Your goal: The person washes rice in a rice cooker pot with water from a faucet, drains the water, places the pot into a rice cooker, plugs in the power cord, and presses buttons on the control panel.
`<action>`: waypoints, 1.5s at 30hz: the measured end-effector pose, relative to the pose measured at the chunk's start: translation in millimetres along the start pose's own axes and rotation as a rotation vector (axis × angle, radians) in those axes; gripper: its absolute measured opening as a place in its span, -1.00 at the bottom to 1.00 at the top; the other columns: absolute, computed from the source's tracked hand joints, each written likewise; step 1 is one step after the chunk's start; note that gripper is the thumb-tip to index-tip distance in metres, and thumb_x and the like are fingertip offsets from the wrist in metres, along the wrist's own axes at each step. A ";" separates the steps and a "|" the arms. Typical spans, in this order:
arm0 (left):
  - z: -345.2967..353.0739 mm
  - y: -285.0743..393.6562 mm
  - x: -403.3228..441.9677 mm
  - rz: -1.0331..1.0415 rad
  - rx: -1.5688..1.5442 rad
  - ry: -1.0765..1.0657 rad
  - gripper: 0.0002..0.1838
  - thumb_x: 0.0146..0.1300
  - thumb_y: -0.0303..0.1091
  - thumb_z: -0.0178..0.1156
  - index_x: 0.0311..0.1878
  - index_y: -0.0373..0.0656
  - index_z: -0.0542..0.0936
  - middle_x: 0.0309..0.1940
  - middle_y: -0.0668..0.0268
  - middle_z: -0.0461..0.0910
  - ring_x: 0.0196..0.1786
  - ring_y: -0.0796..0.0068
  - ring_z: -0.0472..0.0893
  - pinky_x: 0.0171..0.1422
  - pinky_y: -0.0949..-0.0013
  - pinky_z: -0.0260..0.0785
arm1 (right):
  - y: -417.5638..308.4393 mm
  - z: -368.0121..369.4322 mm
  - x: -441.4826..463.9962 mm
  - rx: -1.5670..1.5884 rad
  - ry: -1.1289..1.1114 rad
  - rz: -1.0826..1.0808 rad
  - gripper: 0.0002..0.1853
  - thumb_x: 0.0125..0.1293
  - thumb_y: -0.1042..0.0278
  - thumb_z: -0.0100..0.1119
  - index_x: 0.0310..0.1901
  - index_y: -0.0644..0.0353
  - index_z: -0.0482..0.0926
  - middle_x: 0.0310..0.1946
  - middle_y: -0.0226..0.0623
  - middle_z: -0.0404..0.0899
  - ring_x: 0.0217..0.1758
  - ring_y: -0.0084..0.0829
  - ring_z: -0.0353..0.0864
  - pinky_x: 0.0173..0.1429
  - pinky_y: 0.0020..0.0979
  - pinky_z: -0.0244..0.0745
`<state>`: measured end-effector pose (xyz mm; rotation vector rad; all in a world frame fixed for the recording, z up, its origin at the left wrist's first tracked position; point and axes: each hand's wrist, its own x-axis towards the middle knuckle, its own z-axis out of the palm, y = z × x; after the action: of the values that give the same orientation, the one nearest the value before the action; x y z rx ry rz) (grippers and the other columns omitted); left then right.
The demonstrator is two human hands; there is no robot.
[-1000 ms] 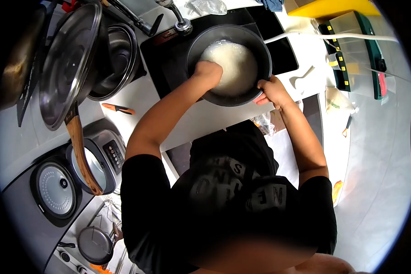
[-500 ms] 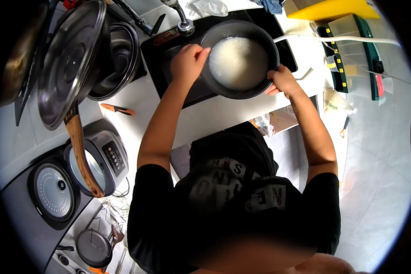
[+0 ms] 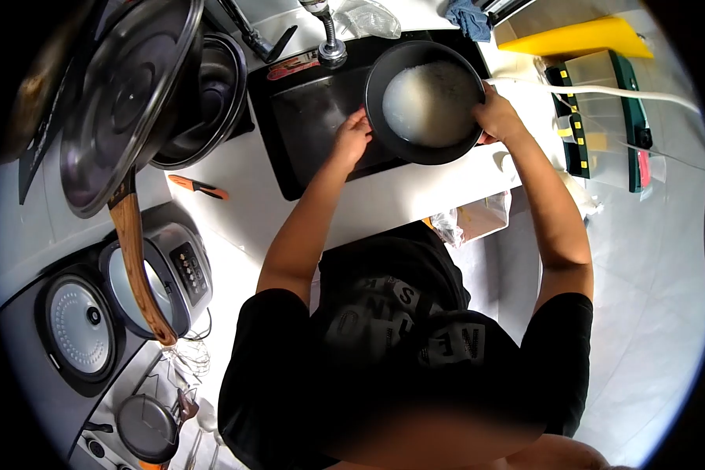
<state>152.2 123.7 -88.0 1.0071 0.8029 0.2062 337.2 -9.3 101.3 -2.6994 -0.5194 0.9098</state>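
While both hands are at the dark pot (image 3: 375, 98), it sits above the right part of the black sink (image 3: 301, 125), with cloudy whitish liquid (image 3: 421, 106) inside. The right hand (image 3: 498, 116) grasps the pot's right rim and wall. The left hand (image 3: 353, 140) has its fingers bent at the pot's left side; whether they grip or merely rest against it, I cannot tell. Nor is it clear whether the pot is held up or supported from below.

Handling it well calls for an even load: both hands placed opposite each other, the left fingers well under the wall, and the rim level so that the liquid does not run to one side. Any tilt should be slow and toward the sink's bare left part, since the worktop (image 3: 262, 207) lies along the near edge. The faucet head (image 3: 332, 53) hangs to the far left of the pot, apart from it, so the rim needs to stay clear of it. Wet fingers could slip, making a firm right grasp worthwhile.
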 end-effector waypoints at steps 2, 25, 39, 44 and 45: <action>9.3 5.4 -3.1 -0.055 0.077 -0.004 -0.63 0.29 -0.41 -0.05 0.17 -0.14 0.35 0.04 0.33 0.41 0.06 0.40 0.43 0.08 0.32 0.31 | -7.3 -2.9 1.7 -0.064 0.027 0.015 -0.35 0.05 0.47 -0.15 0.29 0.10 0.13 -0.44 -0.05 0.60 -0.62 -0.32 0.61 -0.54 -0.40 0.55; 33.1 -19.9 44.9 -0.204 -0.094 -0.038 -0.72 0.30 -0.38 -0.07 0.06 -0.13 0.40 -0.06 0.31 0.49 -0.04 0.40 0.51 -0.02 0.31 0.41 | -34.8 -7.2 32.2 -0.566 0.206 -0.079 -0.41 0.26 0.31 -0.16 0.35 -0.18 0.06 0.10 -0.17 0.44 0.13 -0.22 0.46 0.15 -0.30 0.36; 38.7 -39.7 64.5 -0.332 -0.458 -0.114 -0.58 0.36 -0.10 -0.13 0.11 -0.21 0.33 0.06 0.23 0.41 0.11 0.28 0.39 0.22 0.14 0.21 | -29.1 -7.5 34.8 -0.635 0.243 -0.093 -0.40 0.22 0.36 -0.12 0.33 -0.17 0.12 0.20 -0.13 0.31 0.17 -0.22 0.42 0.17 -0.30 0.36; 39.6 -34.5 58.2 -0.342 -0.462 -0.153 -0.48 0.36 -0.04 -0.16 0.21 -0.24 0.24 0.20 0.20 0.29 0.16 0.26 0.36 0.24 0.13 0.20 | -32.5 -8.9 34.0 -0.642 0.250 -0.105 -0.41 0.22 0.37 -0.15 0.32 -0.16 0.13 0.21 -0.12 0.30 0.19 -0.22 0.40 0.18 -0.31 0.35; 39.2 -34.9 58.1 -0.342 -0.459 -0.164 -0.47 0.36 -0.03 -0.16 0.22 -0.24 0.23 0.23 0.20 0.26 0.17 0.25 0.35 0.24 0.13 0.19 | -33.8 -9.2 33.2 -0.640 0.251 -0.103 -0.41 0.22 0.37 -0.16 0.32 -0.16 0.13 0.21 -0.13 0.30 0.19 -0.22 0.40 0.18 -0.31 0.35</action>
<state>213.0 107.6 -134.7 0.4397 0.7213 0.0091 359.0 33.7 102.2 -3.2342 -1.0243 0.4045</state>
